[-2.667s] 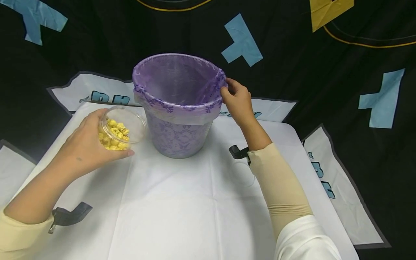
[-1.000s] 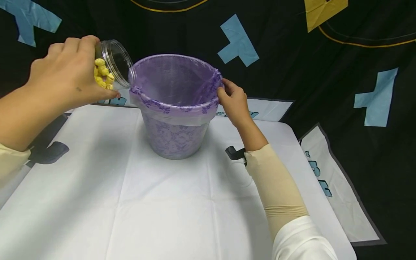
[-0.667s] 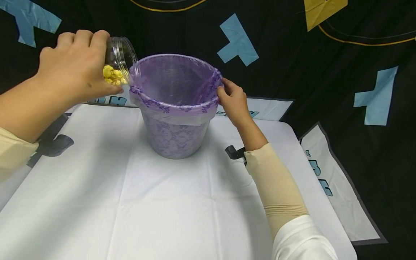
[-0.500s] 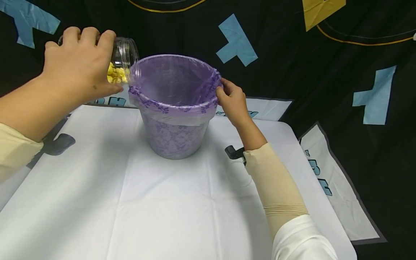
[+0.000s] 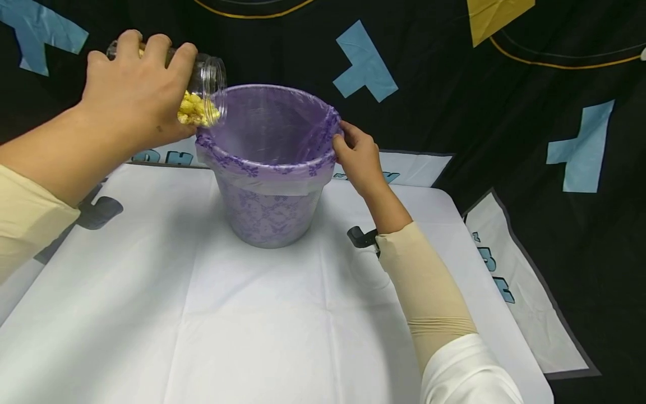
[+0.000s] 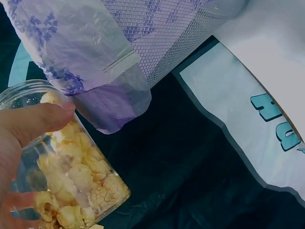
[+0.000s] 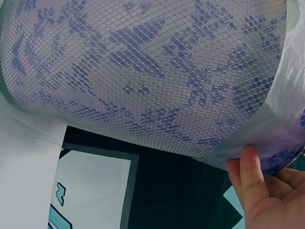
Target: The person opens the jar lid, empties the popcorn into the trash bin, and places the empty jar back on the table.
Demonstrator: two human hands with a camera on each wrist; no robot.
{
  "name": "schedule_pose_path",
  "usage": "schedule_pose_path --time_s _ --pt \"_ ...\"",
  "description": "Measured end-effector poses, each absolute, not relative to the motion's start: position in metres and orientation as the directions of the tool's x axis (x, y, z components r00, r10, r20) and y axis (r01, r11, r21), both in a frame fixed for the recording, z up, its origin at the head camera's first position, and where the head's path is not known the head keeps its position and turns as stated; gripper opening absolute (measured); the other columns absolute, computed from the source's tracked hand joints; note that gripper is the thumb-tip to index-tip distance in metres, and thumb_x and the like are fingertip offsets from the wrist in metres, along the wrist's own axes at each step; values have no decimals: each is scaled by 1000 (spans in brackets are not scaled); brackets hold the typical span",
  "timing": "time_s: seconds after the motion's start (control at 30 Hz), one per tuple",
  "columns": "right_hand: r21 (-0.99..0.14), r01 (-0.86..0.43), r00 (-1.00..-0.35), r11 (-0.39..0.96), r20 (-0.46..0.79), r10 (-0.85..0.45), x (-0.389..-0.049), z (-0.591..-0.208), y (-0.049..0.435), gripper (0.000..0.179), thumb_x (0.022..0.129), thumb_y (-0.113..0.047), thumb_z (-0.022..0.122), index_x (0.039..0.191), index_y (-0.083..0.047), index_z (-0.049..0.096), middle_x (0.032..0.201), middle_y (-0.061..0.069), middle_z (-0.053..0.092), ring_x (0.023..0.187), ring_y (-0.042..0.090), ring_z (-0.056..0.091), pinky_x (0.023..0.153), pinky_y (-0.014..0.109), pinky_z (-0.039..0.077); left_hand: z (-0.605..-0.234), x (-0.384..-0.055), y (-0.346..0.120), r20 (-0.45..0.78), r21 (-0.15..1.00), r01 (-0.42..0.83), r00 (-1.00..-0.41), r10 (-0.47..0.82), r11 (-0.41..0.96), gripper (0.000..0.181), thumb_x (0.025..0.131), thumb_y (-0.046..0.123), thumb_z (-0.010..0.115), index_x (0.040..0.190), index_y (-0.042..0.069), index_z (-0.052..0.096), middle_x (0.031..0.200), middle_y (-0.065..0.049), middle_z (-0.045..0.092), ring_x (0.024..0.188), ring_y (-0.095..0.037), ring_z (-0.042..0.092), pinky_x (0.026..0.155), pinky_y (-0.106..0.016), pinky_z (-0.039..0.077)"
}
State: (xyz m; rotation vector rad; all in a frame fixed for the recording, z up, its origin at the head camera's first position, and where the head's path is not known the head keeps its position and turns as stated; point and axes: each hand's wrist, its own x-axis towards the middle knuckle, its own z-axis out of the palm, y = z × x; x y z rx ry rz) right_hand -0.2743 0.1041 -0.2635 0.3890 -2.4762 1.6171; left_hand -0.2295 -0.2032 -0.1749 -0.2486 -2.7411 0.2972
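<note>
My left hand [image 5: 131, 95] grips a clear plastic jar [image 5: 208, 73], tipped nearly onto its side, its mouth overlapping the left rim of a wastebasket [image 5: 272, 219]. Yellow popcorn [image 5: 195, 108] lies along the jar's lower side, up to the mouth. The left wrist view shows the thumb [image 6: 43, 118] pressed on the jar wall, with popcorn [image 6: 78, 174] behind the clear plastic. A purple flowered bin liner [image 5: 272, 126] lines the mesh basket and folds over its rim. On the opposite side, my right hand [image 5: 360, 160] pinches the rim and liner between thumb and fingers.
The wastebasket stands on a white-covered table [image 5: 252, 336], towards its far edge. Behind hangs a black cloth [image 5: 282, 50] with blue patches. Dark camera mounts [image 5: 360, 237] stick out from both wrists, low over the tabletop.
From beside the basket, the left hand has lifted the jar to the left rim and tipped it mouth-right. The popcorn has slid towards the mouth. The right hand keeps its hold on the rim.
</note>
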Motion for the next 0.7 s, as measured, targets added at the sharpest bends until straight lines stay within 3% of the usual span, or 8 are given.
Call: schedule_pose_path --time_s 0.2,0.7 --pt "-880 -303 -953 365 275 -126 -274 -265 103 49 93 -24 46 138 -7 36 134 10 47 111 14 54 83 25 51 -177 -233 -202 371 -318 159 -886 277 935 112 62 38 79 144 7 9 139 -31 18 129 -51 12 88 -73 26" --pt "-880 -312 -950 358 283 -130 -271 -265 103 50 93 -25 47 138 -6 36 134 10 47 112 15 54 83 25 51 -173 -237 -201 373 -329 173 -879 296 928 110 59 31 81 144 14 13 143 -28 14 132 -48 7 91 -73 22"
